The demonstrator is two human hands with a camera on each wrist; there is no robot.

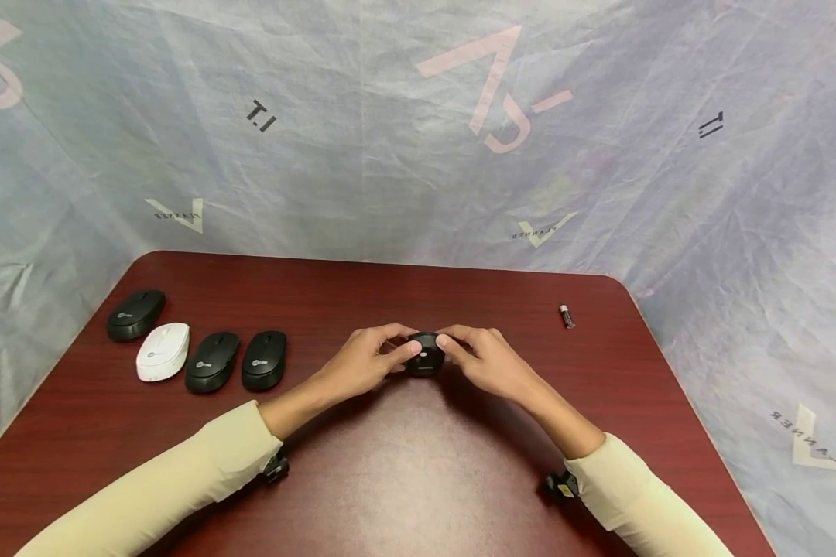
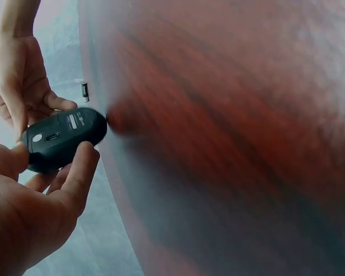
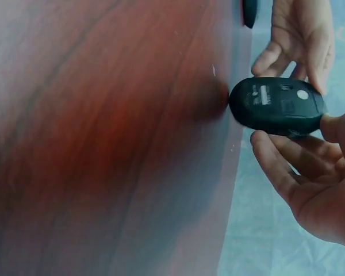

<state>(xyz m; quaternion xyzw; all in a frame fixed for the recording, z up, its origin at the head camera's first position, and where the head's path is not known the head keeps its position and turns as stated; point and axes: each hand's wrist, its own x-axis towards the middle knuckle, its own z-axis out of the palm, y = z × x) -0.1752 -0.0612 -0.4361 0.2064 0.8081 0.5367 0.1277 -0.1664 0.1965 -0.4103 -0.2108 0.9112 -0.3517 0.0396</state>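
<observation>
A black computer mouse [image 1: 426, 357] is held between both hands near the middle of the table. My left hand [image 1: 365, 360] pinches its left side, and the thumb lies on the face turned toward me. On the other side my right hand [image 1: 491, 362] grips it in much the same way. The wrist views show the mouse's underside, with a pale label, a sensor opening and a round white spot; in the left wrist view this is the mouse [image 2: 66, 138], in the right wrist view the mouse [image 3: 276, 106]. Whether its lower end touches the table cannot be told.
On the left of the dark red table [image 1: 418, 480] lie a white mouse [image 1: 163, 353] and three black mice [image 1: 264, 361]. A small battery [image 1: 567, 316] lies at the right back. Grey printed cloth [image 1: 362, 155] hangs behind and beside the table.
</observation>
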